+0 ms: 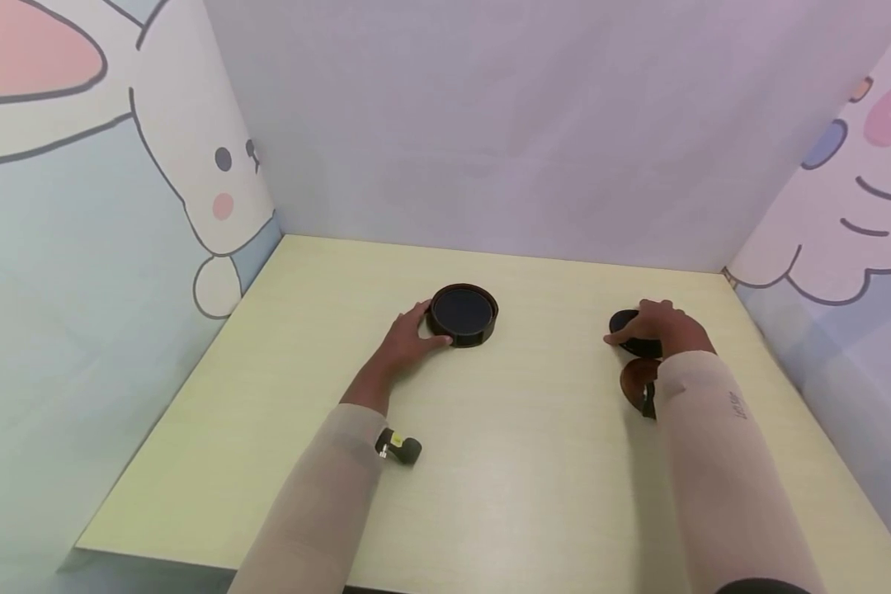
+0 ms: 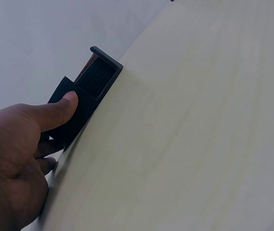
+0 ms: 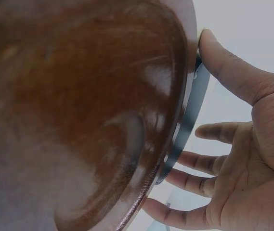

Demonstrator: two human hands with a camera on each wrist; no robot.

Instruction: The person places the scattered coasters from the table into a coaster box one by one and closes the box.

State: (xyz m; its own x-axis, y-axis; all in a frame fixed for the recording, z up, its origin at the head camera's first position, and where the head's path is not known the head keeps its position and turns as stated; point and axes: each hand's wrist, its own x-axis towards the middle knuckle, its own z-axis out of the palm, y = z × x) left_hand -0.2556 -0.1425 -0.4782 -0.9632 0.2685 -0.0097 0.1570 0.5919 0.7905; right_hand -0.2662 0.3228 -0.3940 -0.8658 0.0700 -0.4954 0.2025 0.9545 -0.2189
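A round black coaster holder point(image 1: 463, 338) stands on the table, a dark disc lying inside its rim. My left hand point(image 1: 408, 338) grips its left side; the left wrist view shows the thumb against the black wall point(image 2: 69, 113) by a ribbed opening. Farther right, my right hand point(image 1: 661, 322) spreads over a black round coaster point(image 1: 624, 320), thumb and fingertips right at its edge. A glossy brown coaster point(image 1: 636, 382) lies nearer me, partly beneath the right wrist. Large in the right wrist view, a brown coaster point(image 3: 93, 96) hides part of the black one point(image 3: 189, 115) behind it.
The pale wooden table point(image 1: 520, 462) meets a plain lilac backdrop point(image 1: 475, 124) at the back. Cartoon-printed panels point(image 1: 67, 289) stand along both sides. A small black camera point(image 1: 403, 448) sticks out from my left sleeve.
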